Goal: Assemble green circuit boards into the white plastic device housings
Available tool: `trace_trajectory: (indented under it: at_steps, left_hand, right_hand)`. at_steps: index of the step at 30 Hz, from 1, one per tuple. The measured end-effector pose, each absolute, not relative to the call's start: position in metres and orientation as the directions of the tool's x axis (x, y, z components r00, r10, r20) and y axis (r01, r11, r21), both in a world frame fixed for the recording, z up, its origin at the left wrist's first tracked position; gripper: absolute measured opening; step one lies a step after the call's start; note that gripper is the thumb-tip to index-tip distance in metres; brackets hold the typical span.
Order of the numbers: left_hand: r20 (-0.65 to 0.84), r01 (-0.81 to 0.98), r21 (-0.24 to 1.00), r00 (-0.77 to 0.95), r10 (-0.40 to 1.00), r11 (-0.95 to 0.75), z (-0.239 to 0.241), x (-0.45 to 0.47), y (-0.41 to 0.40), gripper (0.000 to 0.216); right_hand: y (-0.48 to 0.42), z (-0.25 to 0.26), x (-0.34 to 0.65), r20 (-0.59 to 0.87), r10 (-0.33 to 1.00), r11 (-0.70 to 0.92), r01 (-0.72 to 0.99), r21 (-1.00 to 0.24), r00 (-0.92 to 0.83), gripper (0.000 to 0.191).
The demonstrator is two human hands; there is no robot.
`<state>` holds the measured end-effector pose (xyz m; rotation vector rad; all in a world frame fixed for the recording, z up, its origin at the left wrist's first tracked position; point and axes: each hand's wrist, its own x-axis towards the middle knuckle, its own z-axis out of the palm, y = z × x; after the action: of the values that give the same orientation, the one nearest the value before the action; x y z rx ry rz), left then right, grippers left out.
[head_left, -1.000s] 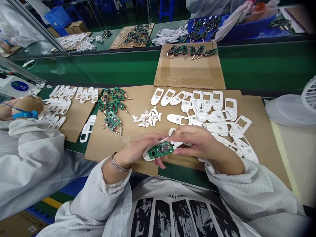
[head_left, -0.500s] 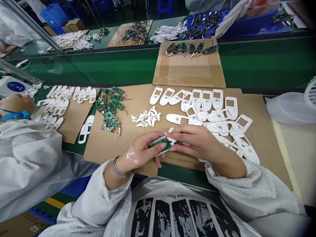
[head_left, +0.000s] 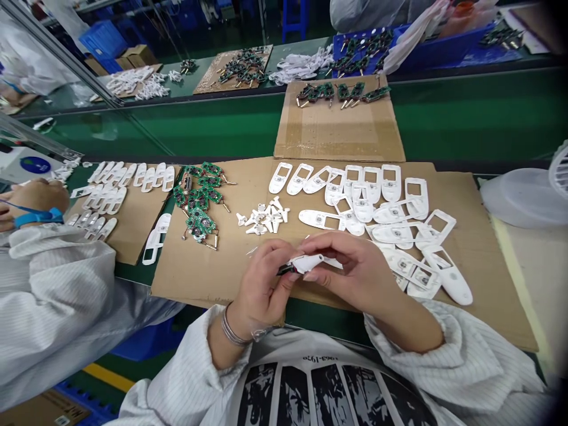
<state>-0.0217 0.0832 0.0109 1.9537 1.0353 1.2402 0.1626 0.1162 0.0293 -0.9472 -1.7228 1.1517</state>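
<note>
Between my hands, above the cardboard, is a small white plastic housing (head_left: pixel 307 262) with a cone-shaped tip pointing right. A dark inner part shows at its left end; the circuit board seen earlier is now mostly hidden. My left hand (head_left: pixel 266 281) pinches the left end between thumb and fingers. My right hand (head_left: pixel 350 263) has its thumb and index finger curled around the tip side. Just beyond my hands lies a heap of small white plastic pieces (head_left: pixel 266 218). Green circuit boards (head_left: pixel 202 222) with metal prongs lie left of it, and white housing shells (head_left: pixel 390 232) lie right.
Another person's hand (head_left: pixel 38 204) with a blue wrist strap is at the left, near rows of white shells (head_left: pixel 104 198). A raised cardboard sheet (head_left: pixel 339 133) bears more boards. A translucent round container (head_left: pixel 523 198) stands at the right.
Both hands have turned the housing, so its board face no longer shows and its white tip points right. My left wrist has rotated. The view has shifted slightly.
</note>
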Motion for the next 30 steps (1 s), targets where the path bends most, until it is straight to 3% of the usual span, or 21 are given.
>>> trace_trajectory:
  at_steps: [5,11,14,17,20,24,27,30]
  left_hand:
    - [0.522,0.148,0.813,0.245,0.817,-0.563,0.009,-0.018,0.085,0.030]
    - [0.465,-0.023,0.883,0.172,0.868,-0.469,0.008,-0.007,0.078,0.024]
    - [0.362,-0.149,0.927,0.124,0.924,-0.343,0.002,0.000,0.076,0.019]
    - [0.142,-0.333,0.933,-0.013,0.990,-0.138,0.003,0.006,0.081,0.015]
    - [-0.075,-0.482,0.876,-0.173,0.982,-0.018,0.012,0.012,0.092,0.013]
    - [-0.137,-0.549,0.834,-0.299,0.944,-0.053,0.022,0.025,0.104,0.019]
    - [-0.156,-0.551,0.832,-0.346,0.925,-0.066,0.021,0.035,0.104,0.021]
    - [-0.170,-0.528,0.847,-0.378,0.910,-0.062,0.015,0.042,0.101,0.023]
  right_hand:
    - [0.111,0.038,0.161,0.455,0.825,0.526,0.160,-0.835,-0.335,0.013]
    - [0.109,0.041,0.161,0.529,0.760,0.609,0.130,-0.782,-0.378,0.010]
    - [0.111,0.039,0.161,0.483,0.784,0.581,0.188,-0.792,-0.391,0.012]
    - [0.114,0.033,0.162,0.395,0.820,0.538,0.323,-0.779,-0.414,0.008]
    - [0.116,0.024,0.157,0.238,0.914,0.362,0.397,-0.843,-0.329,0.012]
    - [0.115,0.008,0.143,-0.011,0.958,0.057,0.228,-0.972,-0.286,0.025]
    - [0.113,0.001,0.135,0.005,0.973,0.044,0.163,-0.986,-0.232,0.023]
    - [0.112,0.000,0.134,0.053,0.981,0.092,0.208,-0.974,-0.187,0.015]
